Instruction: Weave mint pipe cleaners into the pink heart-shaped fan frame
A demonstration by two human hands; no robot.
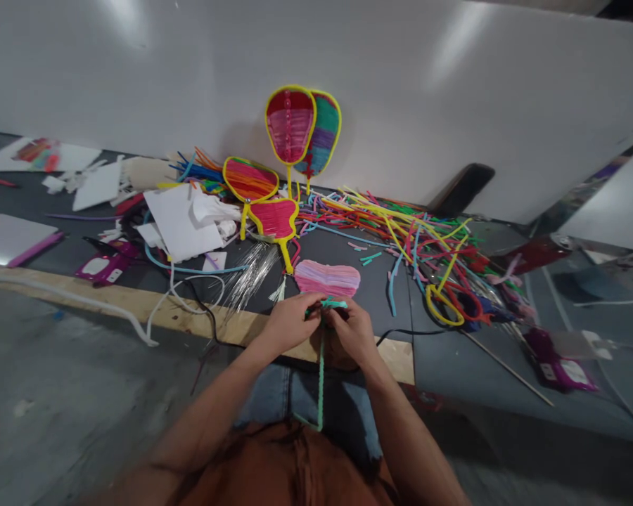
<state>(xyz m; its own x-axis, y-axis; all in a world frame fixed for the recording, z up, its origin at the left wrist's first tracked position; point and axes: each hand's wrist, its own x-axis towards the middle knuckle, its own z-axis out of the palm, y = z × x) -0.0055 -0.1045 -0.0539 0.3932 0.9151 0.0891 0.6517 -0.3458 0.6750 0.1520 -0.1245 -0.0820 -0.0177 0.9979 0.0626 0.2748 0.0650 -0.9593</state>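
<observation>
Both of my hands meet at the table's front edge, pinching a green pipe cleaner (321, 365) between them. My left hand (294, 325) has its fingers closed on the left side of a small twisted green part. On the right side of it, my right hand (354, 330) is closed too. A long tail of the pipe cleaner hangs down toward my lap and bends there. Just beyond my fingertips lies a pink and lilac striped panel (327, 279). Behind it, a pink fan with a yellow rim (275, 219) lies with its handle toward me.
Two more fans, one pink (290, 126) and one green and purple (325, 133), lean on the white wall. Loose pipe cleaners (385, 218) are heaped at the right. Purple glue guns (108, 263) lie at the left and right, with cords along the front edge. White sheets (182, 221) sit left.
</observation>
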